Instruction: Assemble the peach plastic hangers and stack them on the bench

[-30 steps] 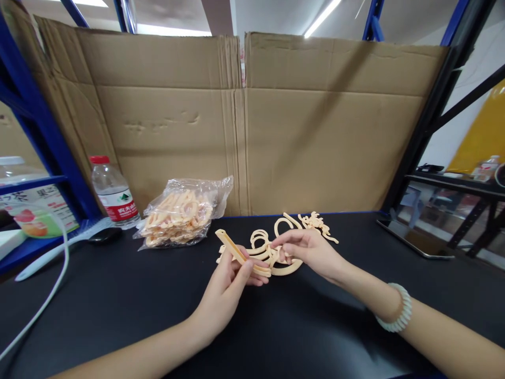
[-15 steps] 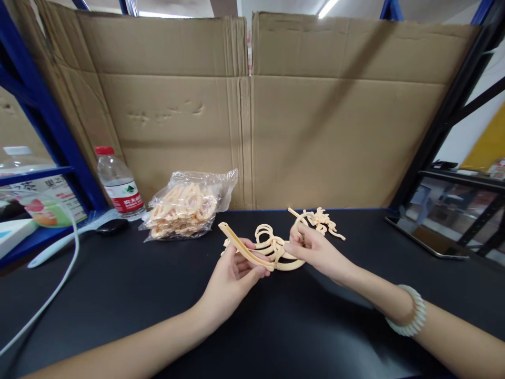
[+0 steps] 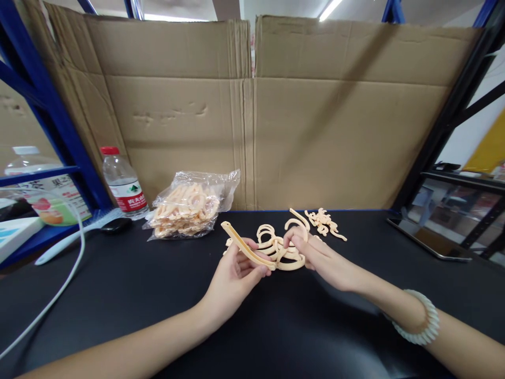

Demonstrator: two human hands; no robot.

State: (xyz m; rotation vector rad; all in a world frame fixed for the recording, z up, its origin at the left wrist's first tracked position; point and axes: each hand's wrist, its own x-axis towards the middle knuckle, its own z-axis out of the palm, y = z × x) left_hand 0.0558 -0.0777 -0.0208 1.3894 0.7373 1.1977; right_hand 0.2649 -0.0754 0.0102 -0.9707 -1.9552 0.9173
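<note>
Though curved, strip (image 3: pixel 245 249) points up-left.

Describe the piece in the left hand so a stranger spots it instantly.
Start at the cardboard wall, then drop to the black tabletop before it. Near its middle, the left hand holds a cream strip slanting up to the left. Unlike the curled pieces just beyond, it is long and only slightly bent.

Bottle (image 3: pixel 120 176), red-and-white label (image 3: pixel 130 200) with white characters 农夫山, green triangular mark (image 3: pixel 134 188) above, jug (image 3: pixel 29 162), pale label (image 3: pixel 53 196) with dark characters 果之, partly legible
</note>
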